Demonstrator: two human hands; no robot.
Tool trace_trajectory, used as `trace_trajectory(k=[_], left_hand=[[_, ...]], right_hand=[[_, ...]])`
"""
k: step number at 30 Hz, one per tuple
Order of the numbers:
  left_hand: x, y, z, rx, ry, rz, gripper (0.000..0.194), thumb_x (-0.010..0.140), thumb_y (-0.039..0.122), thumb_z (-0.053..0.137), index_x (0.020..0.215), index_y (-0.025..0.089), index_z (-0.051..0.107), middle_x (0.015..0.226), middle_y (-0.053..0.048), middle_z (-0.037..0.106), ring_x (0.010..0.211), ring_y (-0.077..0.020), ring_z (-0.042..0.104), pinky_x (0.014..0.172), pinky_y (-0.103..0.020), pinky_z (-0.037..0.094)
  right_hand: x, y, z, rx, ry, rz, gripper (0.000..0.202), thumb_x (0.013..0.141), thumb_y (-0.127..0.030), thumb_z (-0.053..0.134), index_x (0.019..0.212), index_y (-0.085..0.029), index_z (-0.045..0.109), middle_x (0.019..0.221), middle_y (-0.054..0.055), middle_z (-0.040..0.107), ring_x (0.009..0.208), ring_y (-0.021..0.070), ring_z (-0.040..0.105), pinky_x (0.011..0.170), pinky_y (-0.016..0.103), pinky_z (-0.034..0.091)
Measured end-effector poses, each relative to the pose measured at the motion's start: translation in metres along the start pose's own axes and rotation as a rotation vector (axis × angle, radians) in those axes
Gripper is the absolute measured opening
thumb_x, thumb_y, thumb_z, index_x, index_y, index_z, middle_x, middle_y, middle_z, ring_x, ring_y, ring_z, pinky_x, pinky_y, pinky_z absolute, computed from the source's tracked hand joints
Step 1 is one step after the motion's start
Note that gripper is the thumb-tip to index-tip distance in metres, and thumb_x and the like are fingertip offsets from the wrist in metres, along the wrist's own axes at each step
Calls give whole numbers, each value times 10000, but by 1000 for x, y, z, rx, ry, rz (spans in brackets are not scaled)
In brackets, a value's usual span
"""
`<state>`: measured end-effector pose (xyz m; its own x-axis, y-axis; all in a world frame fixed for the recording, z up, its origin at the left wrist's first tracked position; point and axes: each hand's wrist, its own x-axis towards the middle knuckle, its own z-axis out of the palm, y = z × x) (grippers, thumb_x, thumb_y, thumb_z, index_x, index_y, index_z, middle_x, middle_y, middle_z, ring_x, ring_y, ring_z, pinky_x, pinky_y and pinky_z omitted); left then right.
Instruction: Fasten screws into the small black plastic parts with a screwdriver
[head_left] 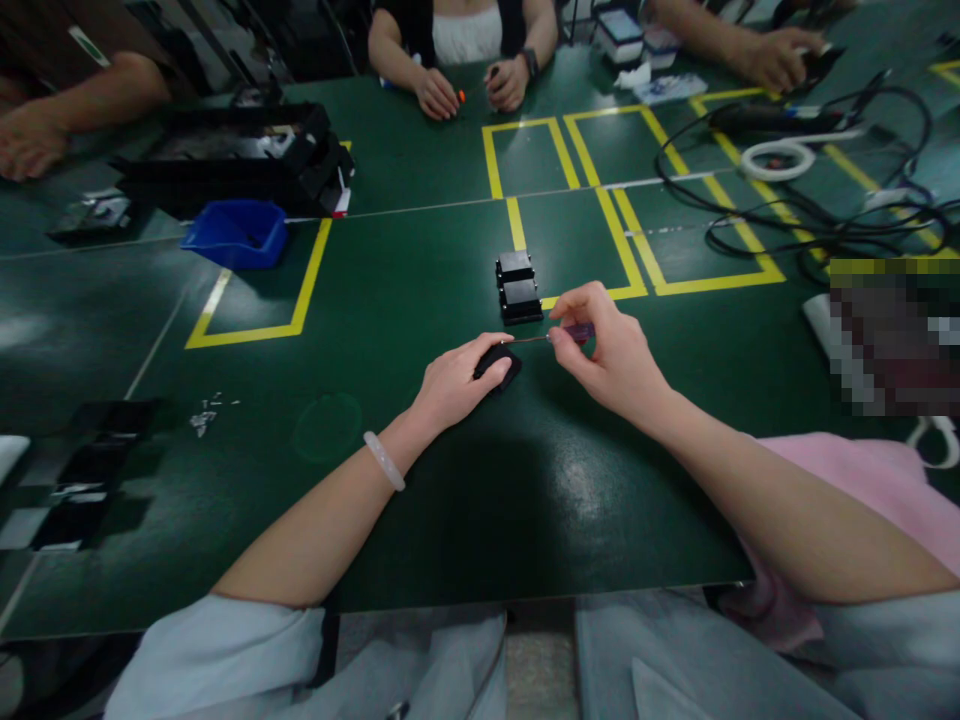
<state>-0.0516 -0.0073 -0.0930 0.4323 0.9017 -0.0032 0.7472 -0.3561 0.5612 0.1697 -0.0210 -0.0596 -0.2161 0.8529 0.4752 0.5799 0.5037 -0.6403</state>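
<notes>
My left hand (459,380) is closed on a small black rectangular part (507,374), steadying it on the green table (420,520). Its exact kind does not show. In my right hand (611,350) a screwdriver (579,332) with a purple handle is pinched between thumb and fingers. The thin metal shaft points left, and its tip meets the edge of the black part near my left fingertips. Just beyond my hands lie black blocks (519,288) with grey tops, placed end to end.
A blue bin (238,234) stands before stacked black trays (225,160) at back left. Small metal bits (202,418) and dark flat pieces (82,470) lie left. Black cables (810,225) coil at right. Co-workers' hands (439,95) are across the table; pink cloth (840,480) is right.
</notes>
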Motion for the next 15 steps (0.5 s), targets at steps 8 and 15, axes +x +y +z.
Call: trace_trajectory(k=[8, 15], left_hand=[[0, 0, 0, 9, -1, 2, 458, 992, 509, 379, 1352, 299, 568, 1285, -7, 682, 1068, -249, 662, 883, -359, 485], [-1, -1, 0, 2, -3, 6, 447, 994, 506, 384, 1353, 309, 563, 1292, -2, 678, 1074, -252, 661, 875, -361, 482]], right_hand=[[1, 0, 0, 10, -25, 15, 75, 928, -295, 539, 951, -227, 518, 831, 9, 619, 738, 167, 625, 696, 302, 467], [0, 0, 0, 11, -1, 12, 107, 892, -245, 547, 991, -232, 507, 836, 0, 598, 743, 162, 617, 686, 298, 456]])
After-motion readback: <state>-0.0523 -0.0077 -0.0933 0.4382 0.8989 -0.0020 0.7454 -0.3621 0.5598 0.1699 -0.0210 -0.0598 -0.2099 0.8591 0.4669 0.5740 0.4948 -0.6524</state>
